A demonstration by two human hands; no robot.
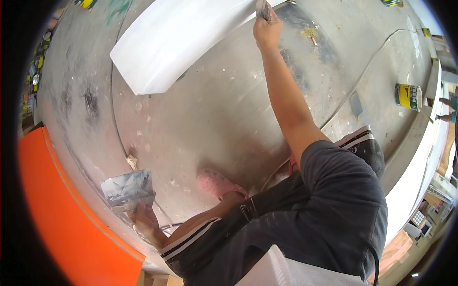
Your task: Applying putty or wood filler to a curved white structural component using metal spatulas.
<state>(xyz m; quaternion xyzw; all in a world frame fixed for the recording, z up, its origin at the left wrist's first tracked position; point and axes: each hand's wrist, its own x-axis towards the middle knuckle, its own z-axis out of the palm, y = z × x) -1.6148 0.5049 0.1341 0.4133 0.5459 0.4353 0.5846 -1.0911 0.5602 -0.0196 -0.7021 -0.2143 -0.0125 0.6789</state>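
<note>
My left hand (144, 220) is closed round the lower edge of a wide, flat putty knife (126, 188), its metal blade smeared with grey and white. It is held low on the left, beside my knee. My right arm reaches far forward, and my right hand (268, 32) grips a small grey scraper (262, 9) at the edge of a long white panel (176, 40). Where the scraper meets the panel, I cannot tell whether they touch. The panel lies above the floor and runs out of view at the top.
An orange panel (62, 200) stands at the left. A yellow and dark paint can (408, 97) sits at the right, near a grey flat plate (356, 104). Cables cross the stained concrete floor (167, 124). Several cans line the far left. My pink clog (217, 183) is below.
</note>
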